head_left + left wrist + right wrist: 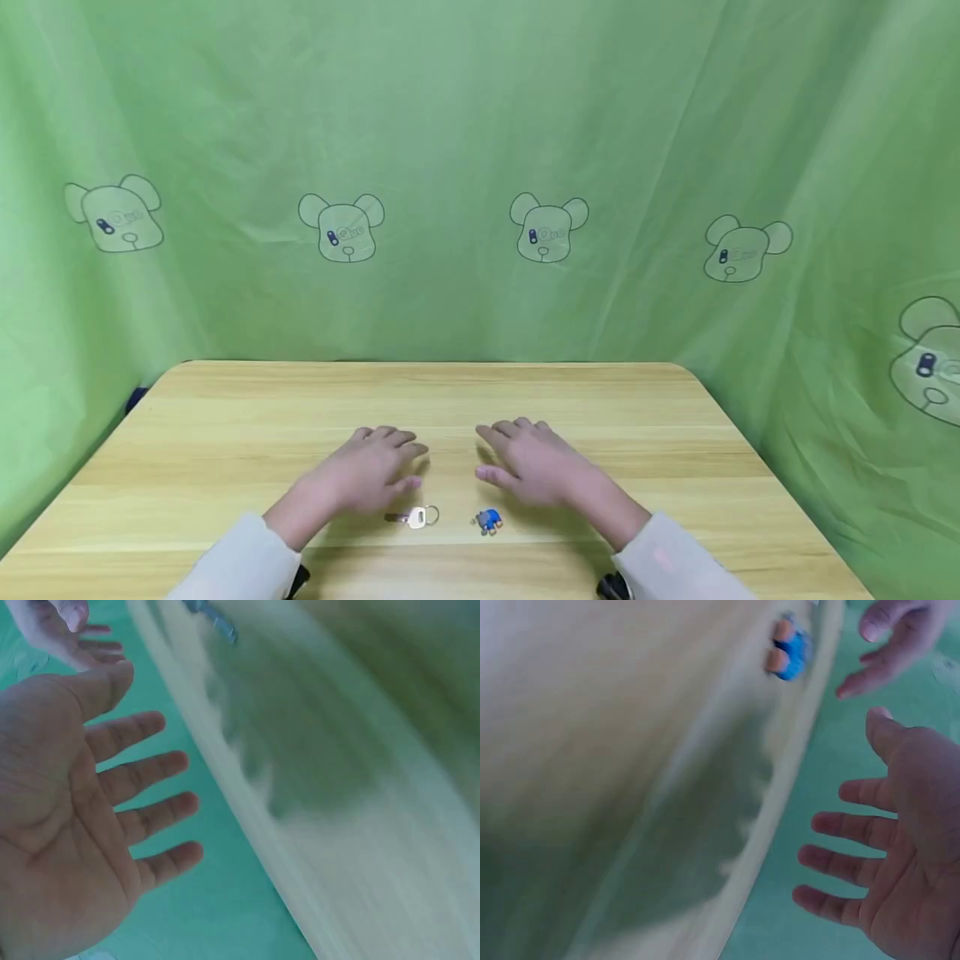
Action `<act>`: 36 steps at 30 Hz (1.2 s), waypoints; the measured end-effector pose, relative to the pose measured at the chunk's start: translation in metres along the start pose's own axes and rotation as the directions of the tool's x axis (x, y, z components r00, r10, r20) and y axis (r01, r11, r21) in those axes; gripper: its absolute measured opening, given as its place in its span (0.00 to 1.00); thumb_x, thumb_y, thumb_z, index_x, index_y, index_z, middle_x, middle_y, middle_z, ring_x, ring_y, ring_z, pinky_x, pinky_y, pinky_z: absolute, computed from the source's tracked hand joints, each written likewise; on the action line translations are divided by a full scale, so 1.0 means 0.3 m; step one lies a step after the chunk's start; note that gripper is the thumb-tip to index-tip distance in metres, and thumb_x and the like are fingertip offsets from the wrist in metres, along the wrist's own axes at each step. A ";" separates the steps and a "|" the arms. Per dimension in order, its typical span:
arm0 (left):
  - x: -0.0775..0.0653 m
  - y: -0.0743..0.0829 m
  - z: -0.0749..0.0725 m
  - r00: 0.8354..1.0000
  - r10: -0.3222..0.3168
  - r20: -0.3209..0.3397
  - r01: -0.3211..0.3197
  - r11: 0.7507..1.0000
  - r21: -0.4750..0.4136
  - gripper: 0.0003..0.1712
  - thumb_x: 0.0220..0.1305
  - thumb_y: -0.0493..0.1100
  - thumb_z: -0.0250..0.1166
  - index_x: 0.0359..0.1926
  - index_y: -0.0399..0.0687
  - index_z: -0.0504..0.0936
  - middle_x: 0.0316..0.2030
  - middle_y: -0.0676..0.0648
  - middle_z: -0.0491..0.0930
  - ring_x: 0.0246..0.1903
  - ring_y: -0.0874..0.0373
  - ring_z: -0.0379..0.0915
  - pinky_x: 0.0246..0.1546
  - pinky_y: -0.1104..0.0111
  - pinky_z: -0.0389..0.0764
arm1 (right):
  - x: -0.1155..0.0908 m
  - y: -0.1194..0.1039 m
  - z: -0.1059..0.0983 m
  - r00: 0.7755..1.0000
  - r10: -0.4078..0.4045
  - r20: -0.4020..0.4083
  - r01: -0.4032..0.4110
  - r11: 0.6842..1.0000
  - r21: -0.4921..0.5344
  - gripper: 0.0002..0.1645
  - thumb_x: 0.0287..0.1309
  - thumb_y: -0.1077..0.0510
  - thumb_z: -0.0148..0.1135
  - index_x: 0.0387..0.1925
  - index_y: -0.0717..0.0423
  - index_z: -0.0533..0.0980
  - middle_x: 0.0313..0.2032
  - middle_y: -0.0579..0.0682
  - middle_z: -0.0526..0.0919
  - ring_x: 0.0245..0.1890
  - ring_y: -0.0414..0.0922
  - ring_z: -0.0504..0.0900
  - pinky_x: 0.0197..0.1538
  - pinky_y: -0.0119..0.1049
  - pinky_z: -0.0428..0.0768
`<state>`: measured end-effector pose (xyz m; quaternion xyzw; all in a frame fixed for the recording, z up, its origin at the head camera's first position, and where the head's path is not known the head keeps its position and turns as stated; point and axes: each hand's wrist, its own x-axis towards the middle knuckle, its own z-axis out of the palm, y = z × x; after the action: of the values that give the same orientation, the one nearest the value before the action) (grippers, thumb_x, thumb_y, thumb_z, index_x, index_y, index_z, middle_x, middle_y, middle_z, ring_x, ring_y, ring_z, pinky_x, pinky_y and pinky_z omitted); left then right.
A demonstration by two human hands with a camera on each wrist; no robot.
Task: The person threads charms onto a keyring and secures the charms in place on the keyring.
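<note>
My left hand (367,471) is held over the table with its fingers spread and nothing in it. Just below it in the head view lies a key (417,517) with a metal ring at its right end. The key (220,625) also shows at the top of the left wrist view. My right hand (534,462) hovers opposite, palm down, fingers loosely extended and holding nothing. Near its thumb, a small blue and grey figurine (490,522) with orange parts lies on the wood. In the right wrist view the figurine (789,654) appears near the table's edge, away from the fingers.
The light wood table (225,417) has rounded far corners. Green cloth (450,125) printed with bear-head outlines hangs behind it and along both sides. A dark blue object (136,399) shows beyond the table's left edge.
</note>
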<state>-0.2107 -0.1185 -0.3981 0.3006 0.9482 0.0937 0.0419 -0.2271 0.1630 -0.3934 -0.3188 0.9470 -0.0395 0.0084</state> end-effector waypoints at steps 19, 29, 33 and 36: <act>-0.033 0.010 0.088 0.981 0.193 -0.037 -0.196 0.966 -0.167 0.18 0.68 0.50 0.68 0.57 0.52 0.84 0.47 0.58 0.77 0.44 0.64 0.67 0.47 0.64 0.76 | -0.085 -0.038 0.089 0.963 -0.265 -0.040 0.264 0.964 -0.029 0.19 0.71 0.40 0.59 0.49 0.49 0.81 0.36 0.37 0.75 0.36 0.35 0.70 0.40 0.34 0.75; 0.025 -0.006 0.089 0.954 0.293 -0.062 -0.300 0.937 -0.178 0.08 0.70 0.44 0.67 0.47 0.57 0.89 0.41 0.62 0.79 0.41 0.67 0.71 0.46 0.70 0.78 | -0.069 -0.061 0.102 0.967 -0.245 -0.064 0.249 0.966 0.075 0.09 0.68 0.48 0.64 0.41 0.47 0.81 0.36 0.37 0.77 0.34 0.33 0.69 0.38 0.30 0.74; 0.053 0.002 0.086 0.942 0.329 -0.059 -0.334 0.932 -0.142 0.04 0.68 0.42 0.69 0.40 0.56 0.89 0.37 0.62 0.80 0.39 0.68 0.74 0.44 0.72 0.79 | -0.066 -0.066 0.106 0.969 -0.235 -0.076 0.240 0.968 0.067 0.02 0.63 0.53 0.64 0.37 0.45 0.80 0.34 0.36 0.76 0.33 0.34 0.69 0.37 0.30 0.73; 0.068 0.012 0.081 0.942 0.334 -0.039 -0.336 0.936 -0.104 0.04 0.66 0.41 0.70 0.36 0.58 0.88 0.34 0.63 0.79 0.37 0.69 0.73 0.42 0.73 0.79 | -0.065 -0.071 0.111 0.969 -0.227 -0.092 0.233 0.971 0.057 0.03 0.58 0.57 0.63 0.34 0.45 0.78 0.32 0.36 0.75 0.32 0.34 0.68 0.36 0.29 0.72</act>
<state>-0.2220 -0.1002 -0.4217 0.4540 0.8770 0.1544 0.0317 -0.1973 0.1554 -0.4250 -0.4239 0.9013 -0.0855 -0.0259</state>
